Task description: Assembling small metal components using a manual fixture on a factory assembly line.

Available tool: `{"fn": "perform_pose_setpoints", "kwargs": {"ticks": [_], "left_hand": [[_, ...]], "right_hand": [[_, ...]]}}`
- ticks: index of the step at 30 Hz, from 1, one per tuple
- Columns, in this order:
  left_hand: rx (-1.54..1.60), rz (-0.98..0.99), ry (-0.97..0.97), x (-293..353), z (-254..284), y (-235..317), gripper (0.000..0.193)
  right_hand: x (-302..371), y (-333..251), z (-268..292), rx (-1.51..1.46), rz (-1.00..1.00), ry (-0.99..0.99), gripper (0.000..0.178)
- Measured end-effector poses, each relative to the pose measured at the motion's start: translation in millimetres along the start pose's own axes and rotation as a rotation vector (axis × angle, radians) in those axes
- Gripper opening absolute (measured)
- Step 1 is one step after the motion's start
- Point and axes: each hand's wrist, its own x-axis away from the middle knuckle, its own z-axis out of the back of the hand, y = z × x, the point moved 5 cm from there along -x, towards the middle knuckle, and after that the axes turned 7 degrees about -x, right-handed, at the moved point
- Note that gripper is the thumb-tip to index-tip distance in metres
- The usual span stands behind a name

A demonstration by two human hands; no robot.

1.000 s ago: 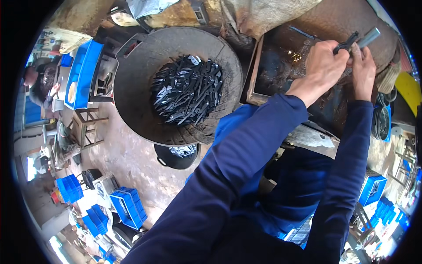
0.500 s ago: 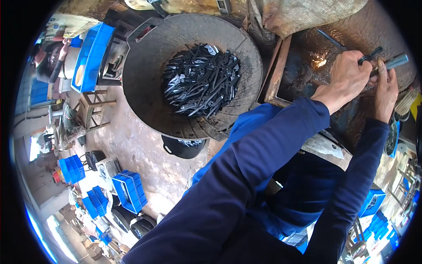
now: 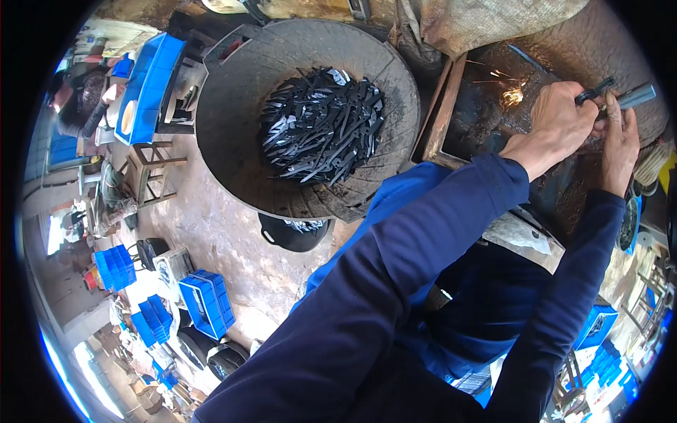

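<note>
Head view: at the upper right of the frame, the left hand [image 3: 563,116] is curled with its fingers closed around a dark, slender metal piece with a black looped end [image 3: 598,92], which sticks out past the knuckles. Just beside it, the right hand [image 3: 620,141] has its fingers held close together and raised against a smooth, silvery cylindrical bar [image 3: 638,95]; whether they pinch the bar or the looped piece, I cannot tell. Bright orange sparks [image 3: 513,96] fly left of the left hand, over a dark, wet-looking trough with a wooden edge [image 3: 446,113]. A coarse, stained beige cloth [image 3: 493,25] hangs above it.

Top centre, a wide, round, dark grey pan [image 3: 229,120] holds a heap of flat black blade-shaped metal pieces [image 3: 324,127]. Below its rim sits a black plastic tub [image 3: 300,238] with lighter pieces inside. At the upper left, a co-worker [image 3: 90,99] is beside a long blue plastic crate [image 3: 156,77].
</note>
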Motion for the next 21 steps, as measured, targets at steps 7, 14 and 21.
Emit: {"fn": "perform_pose_setpoints", "kwargs": {"ticks": [7,14,21], "left_hand": [[0.059,-0.029,-0.003,-4,-3,-3,0.024],[0.03,-0.036,-0.024,-2,-7,-2,0.023],[0.127,-0.035,0.025,-1,-4,-5,0.021]], "right_hand": [[-7,3,0,0.065,-0.021,0.001,0.035],[-18,4,15,0.764,0.479,0.099,0.034],[-8,46,-3,2.565,1.739,0.378,0.033]]}}
